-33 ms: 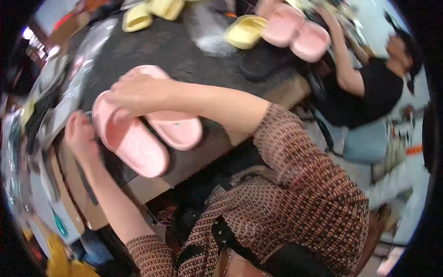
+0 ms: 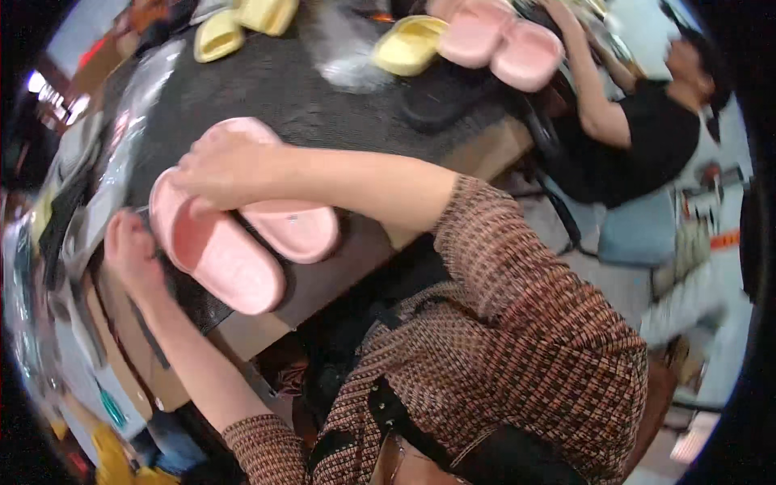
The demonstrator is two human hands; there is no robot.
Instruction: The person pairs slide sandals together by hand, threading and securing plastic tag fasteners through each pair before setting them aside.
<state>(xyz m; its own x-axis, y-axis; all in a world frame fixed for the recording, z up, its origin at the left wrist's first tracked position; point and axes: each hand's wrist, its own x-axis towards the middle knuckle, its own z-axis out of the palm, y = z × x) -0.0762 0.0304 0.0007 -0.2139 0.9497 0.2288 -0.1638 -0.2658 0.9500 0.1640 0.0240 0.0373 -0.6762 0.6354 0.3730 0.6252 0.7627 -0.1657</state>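
Observation:
A pair of pink slide slippers lies side by side on the dark work surface, toes pointing away from me. My right hand (image 2: 226, 168) reaches across both, its fingers over the upper straps. Its thumb dips into the foot opening of the nearer-left pink slipper (image 2: 242, 279), gripping the strap. Partly covered by that hand and forearm is the other pink slipper (image 2: 297, 234). Just left of the pair, my left hand (image 2: 136, 255) is raised with loosely bent fingers apart, somewhat blurred. I see nothing held in it.
Yellow slippers (image 2: 220, 36) lie along the far side, with clear plastic (image 2: 352, 52) nearby. More pink slippers (image 2: 527, 55) and another yellow slipper (image 2: 408, 46) stand at the far right. A person in black (image 2: 647, 137) works there, beside a blue-grey seat (image 2: 638, 234). Plastic-covered material (image 2: 141, 105) lines the left edge.
The whole view has shifted slightly, so things sit a little further left. My hands and the pink slippers keep nearly the same positions relative to each other.

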